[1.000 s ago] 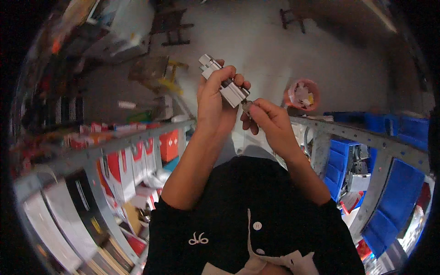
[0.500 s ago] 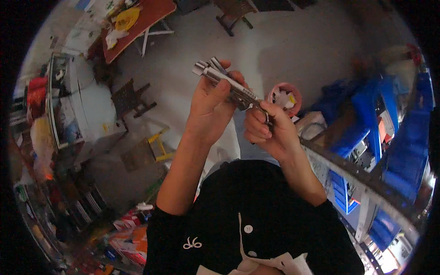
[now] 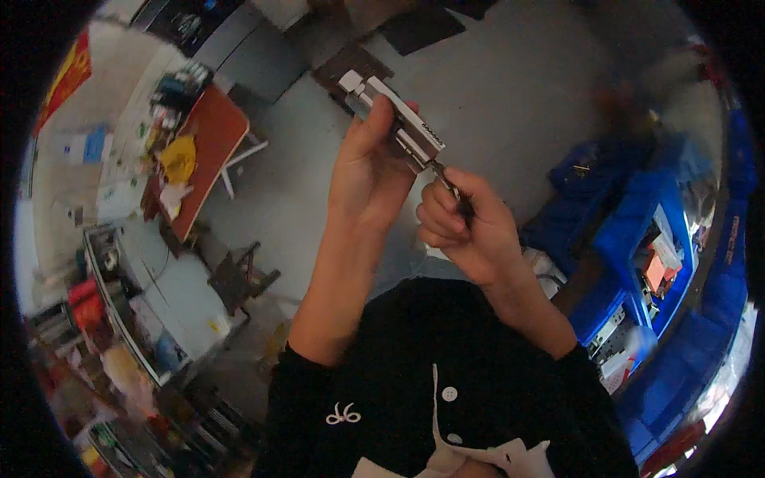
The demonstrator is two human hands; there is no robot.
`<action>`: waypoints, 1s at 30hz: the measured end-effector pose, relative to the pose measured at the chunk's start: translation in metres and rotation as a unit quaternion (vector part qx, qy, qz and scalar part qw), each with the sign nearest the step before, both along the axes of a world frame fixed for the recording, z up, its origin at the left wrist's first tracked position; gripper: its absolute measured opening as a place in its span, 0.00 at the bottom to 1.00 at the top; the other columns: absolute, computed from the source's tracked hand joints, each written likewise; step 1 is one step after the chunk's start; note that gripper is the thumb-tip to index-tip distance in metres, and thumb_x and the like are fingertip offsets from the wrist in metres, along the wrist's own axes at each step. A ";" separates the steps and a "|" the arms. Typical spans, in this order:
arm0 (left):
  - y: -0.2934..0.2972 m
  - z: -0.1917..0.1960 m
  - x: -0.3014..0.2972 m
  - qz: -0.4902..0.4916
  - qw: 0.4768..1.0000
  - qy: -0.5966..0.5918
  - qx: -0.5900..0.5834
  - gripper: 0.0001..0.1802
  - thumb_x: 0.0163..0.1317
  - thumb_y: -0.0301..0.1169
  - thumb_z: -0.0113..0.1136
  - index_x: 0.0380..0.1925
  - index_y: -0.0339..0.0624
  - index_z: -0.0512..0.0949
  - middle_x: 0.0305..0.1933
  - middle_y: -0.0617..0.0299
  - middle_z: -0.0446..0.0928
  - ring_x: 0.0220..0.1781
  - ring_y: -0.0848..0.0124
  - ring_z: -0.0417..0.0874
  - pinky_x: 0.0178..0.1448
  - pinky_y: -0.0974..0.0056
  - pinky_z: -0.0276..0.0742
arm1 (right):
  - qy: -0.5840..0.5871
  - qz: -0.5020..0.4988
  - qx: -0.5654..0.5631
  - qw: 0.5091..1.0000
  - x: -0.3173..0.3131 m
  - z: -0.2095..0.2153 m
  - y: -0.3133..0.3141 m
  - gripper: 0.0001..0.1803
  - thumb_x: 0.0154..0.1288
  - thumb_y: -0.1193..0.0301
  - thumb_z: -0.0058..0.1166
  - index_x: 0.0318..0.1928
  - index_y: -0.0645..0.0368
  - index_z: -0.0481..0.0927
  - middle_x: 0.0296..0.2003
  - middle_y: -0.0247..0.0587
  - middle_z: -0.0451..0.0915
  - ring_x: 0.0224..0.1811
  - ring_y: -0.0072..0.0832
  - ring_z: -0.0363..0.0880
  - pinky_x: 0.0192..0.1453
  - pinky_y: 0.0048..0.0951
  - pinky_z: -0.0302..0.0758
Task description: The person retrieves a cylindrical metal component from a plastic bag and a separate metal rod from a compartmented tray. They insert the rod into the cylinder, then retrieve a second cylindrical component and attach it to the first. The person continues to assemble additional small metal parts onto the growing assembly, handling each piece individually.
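My left hand (image 3: 365,171) is closed around a long silver metal piece that looks like a lock cylinder (image 3: 410,123), its thumb lying along the side. A block-shaped end sticks out past the thumb, and a row of small marks runs along the body near the other end. My right hand (image 3: 476,219) is closed at that nearer end, pinching a thin metal key (image 3: 448,185) whose tip meets the cylinder. How far the key goes in cannot be made out. Both hands are held up in front of my body, over the floor.
A red-brown folding table (image 3: 213,127) with a yellow item (image 3: 178,159) stands at the far left. Nearer on the left are a dark stool (image 3: 243,275) and a glass-topped case (image 3: 171,295). Blue bins (image 3: 606,207) with parts in them line the right side.
My view has swung, so the surroundings have shifted. The cylinder has turned in my left hand, now showing a flatter side, and more of the key's shaft shows between it and my right hand.
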State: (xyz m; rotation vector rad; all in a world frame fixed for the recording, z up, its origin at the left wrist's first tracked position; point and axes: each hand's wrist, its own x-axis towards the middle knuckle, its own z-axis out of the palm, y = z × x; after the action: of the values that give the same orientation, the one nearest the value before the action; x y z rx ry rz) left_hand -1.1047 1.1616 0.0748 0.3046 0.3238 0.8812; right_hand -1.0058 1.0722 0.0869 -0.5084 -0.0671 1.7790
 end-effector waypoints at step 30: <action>0.415 0.015 0.593 -0.312 0.940 0.094 0.101 0.10 0.59 0.36 0.52 0.37 0.43 0.71 0.37 0.62 0.75 0.39 0.71 0.75 0.44 0.64 0.71 | -0.444 -0.316 -0.147 0.825 0.531 0.005 0.364 0.18 0.66 0.62 0.38 0.23 0.60 0.69 0.16 0.30 0.67 0.14 0.13 0.57 0.18 0.16 0.55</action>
State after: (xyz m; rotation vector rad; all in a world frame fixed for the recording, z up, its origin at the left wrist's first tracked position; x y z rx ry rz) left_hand -0.5113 1.5764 0.0894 0.6438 0.2886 0.2547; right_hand -0.4746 1.4362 0.0920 -1.3831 -0.2411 0.7823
